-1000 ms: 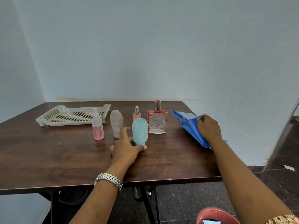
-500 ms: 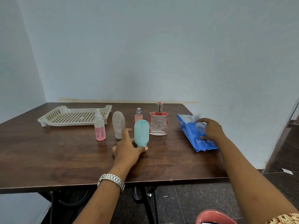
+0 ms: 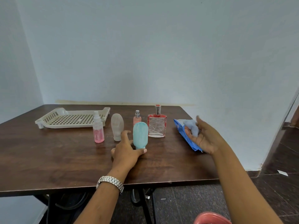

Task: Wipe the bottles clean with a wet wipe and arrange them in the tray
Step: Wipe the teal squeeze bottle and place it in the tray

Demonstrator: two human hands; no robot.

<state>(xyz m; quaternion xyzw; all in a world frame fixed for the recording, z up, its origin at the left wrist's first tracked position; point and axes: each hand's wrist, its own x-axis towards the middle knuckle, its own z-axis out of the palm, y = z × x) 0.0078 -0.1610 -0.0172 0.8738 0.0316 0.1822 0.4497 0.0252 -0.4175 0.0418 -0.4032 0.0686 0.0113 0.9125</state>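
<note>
Lifted off the blue pack [image 3: 186, 137] at the counter's [image 3: 48, 152] right edge, the right hand [image 3: 205, 138] has drawn out a wet wipe [image 3: 191, 126], its grip seemingly pinching it, though blurred. The left hand's [image 3: 126, 151] grip curls round the teal bottle's [image 3: 140, 135] base, between the frosted bottle [image 3: 117, 126] and the perfume bottle [image 3: 157, 126]. The tray [image 3: 71, 118] sits far-left, with open counter toward the near edge.

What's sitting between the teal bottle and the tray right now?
Two bottles stand on the straight line to the tray: the frosted white bottle just left of the teal bottle, and the pink spray bottle in front of the tray's near right corner. Lifting over them would likely clear both.
</note>
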